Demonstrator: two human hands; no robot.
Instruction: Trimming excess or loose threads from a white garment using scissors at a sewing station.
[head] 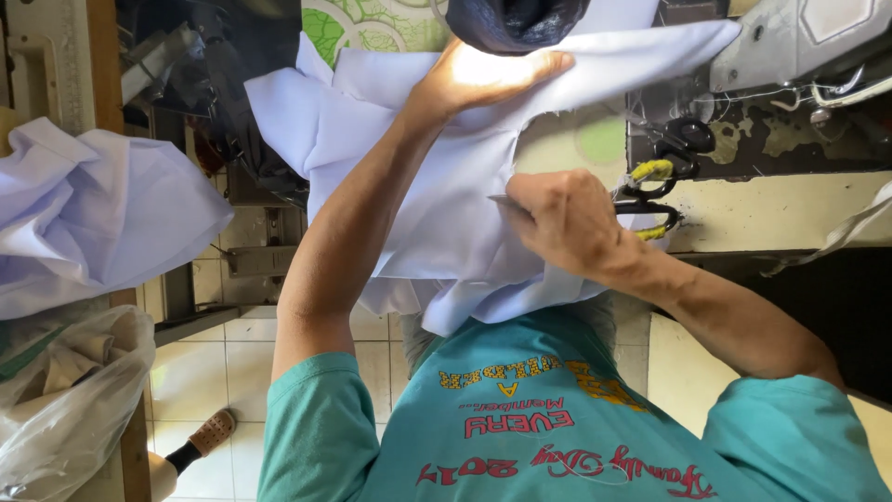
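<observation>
We see a tiled floor (237, 358) below and a heap of pale cloth (93, 214) at far left. Our left hand (488, 79) lies flat, fingers spread, on the white fabric piece (437, 223), which runs lengthwise from our lap up to the sewing machine (799, 56). Our right hand (562, 218) pinches its edge closed, beside the scissors (655, 186).
</observation>
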